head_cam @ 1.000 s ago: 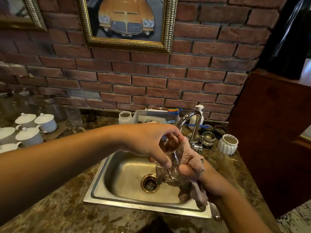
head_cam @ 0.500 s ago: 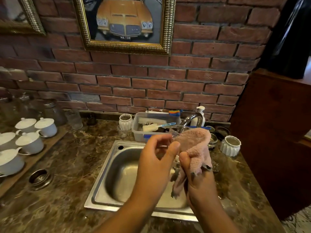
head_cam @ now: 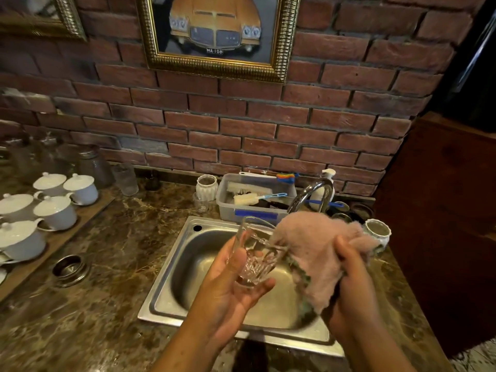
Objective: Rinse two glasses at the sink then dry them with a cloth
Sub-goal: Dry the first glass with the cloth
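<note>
Grip the glass (head_cam: 255,253) firmly in the left hand (head_cam: 230,285), curled round its base and holding it tilted above the sink (head_cam: 171,291). Push the cloth (head_cam: 314,248), bunched in the grasp of the right hand (head_cam: 349,285) and touching the glass's side, into the mouth, then twist glass against cloth. Mind the probably wet, slippery facets.

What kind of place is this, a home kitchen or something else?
Probably a café or bar wash-up corner: small steel sink in a marble counter, matching lidded white cups, brick wall with a framed car picture.
</note>
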